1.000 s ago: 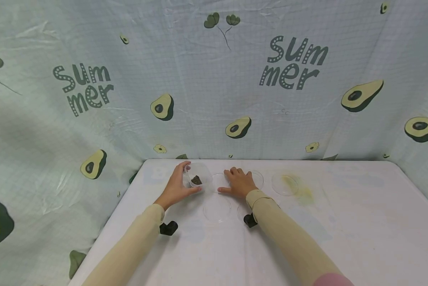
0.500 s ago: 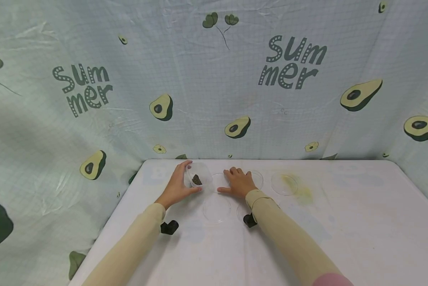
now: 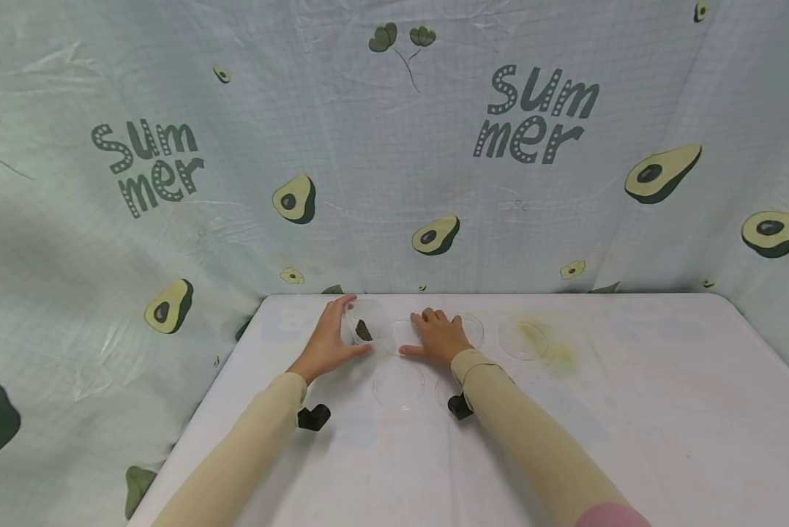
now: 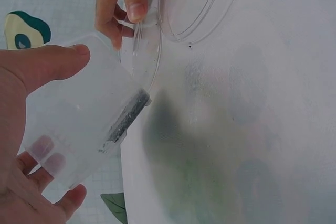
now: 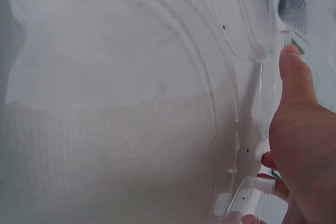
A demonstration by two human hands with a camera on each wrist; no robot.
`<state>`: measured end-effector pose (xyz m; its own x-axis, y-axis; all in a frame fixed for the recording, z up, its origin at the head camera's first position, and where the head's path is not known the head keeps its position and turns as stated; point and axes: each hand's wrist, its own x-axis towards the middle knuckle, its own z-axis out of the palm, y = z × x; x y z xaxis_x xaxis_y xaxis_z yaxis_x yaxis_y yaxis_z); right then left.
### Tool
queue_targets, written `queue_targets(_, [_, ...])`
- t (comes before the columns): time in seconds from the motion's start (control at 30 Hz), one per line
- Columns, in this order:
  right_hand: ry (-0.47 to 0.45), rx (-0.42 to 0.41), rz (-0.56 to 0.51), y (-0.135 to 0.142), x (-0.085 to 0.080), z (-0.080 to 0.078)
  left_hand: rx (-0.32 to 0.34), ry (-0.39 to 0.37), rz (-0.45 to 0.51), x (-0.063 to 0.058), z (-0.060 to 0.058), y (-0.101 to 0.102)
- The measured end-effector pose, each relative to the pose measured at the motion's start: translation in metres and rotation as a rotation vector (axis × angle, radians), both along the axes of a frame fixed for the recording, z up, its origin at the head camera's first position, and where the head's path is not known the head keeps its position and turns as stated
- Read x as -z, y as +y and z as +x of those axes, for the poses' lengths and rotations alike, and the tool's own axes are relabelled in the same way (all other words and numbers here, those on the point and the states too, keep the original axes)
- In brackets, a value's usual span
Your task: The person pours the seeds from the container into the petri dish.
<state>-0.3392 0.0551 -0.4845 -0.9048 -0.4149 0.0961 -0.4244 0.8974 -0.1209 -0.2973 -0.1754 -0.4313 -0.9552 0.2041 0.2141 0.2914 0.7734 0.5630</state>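
Since a second ago, the left hand and the clear box it grips have crept a little to the right, while the right hand seems to have stayed where it was. From where I stand, the box is off the desk, tilted, its near side held by the left thumb and its far side by the fingers. Dark crumbly stuff lies inside, gathered in a slanting strip along the box's low side, the side toward the right hand. Just to the right of that low side sits a round clear dish, flat on the desk; whether the box's edge overhangs its rim I cannot tell. The right hand is the nearer to this dish, gripping it, thumb on the near side and bent fingers on the far side. So box and dish are side by side between the two hands. More clear dishes rest on the desk, one nearer the person, another farther right, beside a yellowish patch.
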Motion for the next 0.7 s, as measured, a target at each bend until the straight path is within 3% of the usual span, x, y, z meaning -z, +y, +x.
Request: queue_targets(0.7, [0.021,-0.008,0.002,0.0012,0.0030,-0.0022,0.002,0.040,-0.069,-0.0019,-0.0033,0.0054])
